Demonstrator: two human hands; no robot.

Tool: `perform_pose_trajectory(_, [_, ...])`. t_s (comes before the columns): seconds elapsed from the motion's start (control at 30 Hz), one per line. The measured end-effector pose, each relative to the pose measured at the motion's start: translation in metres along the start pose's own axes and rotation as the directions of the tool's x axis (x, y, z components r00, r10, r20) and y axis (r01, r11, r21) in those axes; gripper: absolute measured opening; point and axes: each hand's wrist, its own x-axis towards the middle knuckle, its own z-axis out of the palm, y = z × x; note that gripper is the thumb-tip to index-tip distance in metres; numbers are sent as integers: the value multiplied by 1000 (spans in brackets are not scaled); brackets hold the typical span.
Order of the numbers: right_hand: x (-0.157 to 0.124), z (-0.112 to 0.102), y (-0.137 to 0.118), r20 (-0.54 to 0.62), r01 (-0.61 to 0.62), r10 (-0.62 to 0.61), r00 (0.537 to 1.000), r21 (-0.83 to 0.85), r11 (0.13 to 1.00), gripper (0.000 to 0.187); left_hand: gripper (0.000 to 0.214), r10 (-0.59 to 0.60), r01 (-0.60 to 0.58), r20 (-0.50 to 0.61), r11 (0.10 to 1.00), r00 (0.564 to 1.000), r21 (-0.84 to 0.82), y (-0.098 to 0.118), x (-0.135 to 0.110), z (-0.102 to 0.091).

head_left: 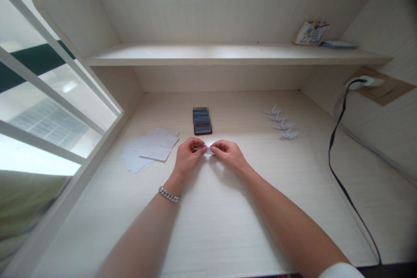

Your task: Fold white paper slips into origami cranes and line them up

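Note:
A small folded piece of white paper is pinched between my two hands above the middle of the desk. My left hand, with a silver chain bracelet at its wrist, grips the paper's left end between thumb and fingers. The right end is held the same way by my right hand. Fingertips cover much of the paper, so its exact fold is hard to make out. Just beyond my hands lies a dark phone. Several folded paper cranes stand in a row to the right.
Loose white paper sheets overlap at the left of the desk. A black cable runs from a wall socket down the right side. Above the desk's back, a shelf carries a small colourful box and a flat bluish item.

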Motion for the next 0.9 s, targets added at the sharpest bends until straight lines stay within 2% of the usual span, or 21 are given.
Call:
perform_pose_trajectory(0.13, [0,0,3,16,27,-27,1000,-64,998,18,18,6,-6,6,1000,1000,13,-1,0,0])
perform_pose_trajectory(0.4, [2,-2,0,26,-64,62,998,106,992,20,20,6,-6,1,1000,1000,19,-4,1,0])
perform_pose_trajectory(0.5, [2,-2,-2,2,-64,64,998,96,993,23,21,-9,9,-4,1000,1000,7,-4,1,0])
perform_pose_trajectory(0.7, [2,0,-2,29,-45,43,999,48,998,25,21,-19,19,3,1000,1000,-14,-3,0,1])
perform_pose_trajectory(0.9, [4,-2,-1,-6,-98,100,995,148,984,22,23,-57,57,0,996,998,-72,-2,1,1])
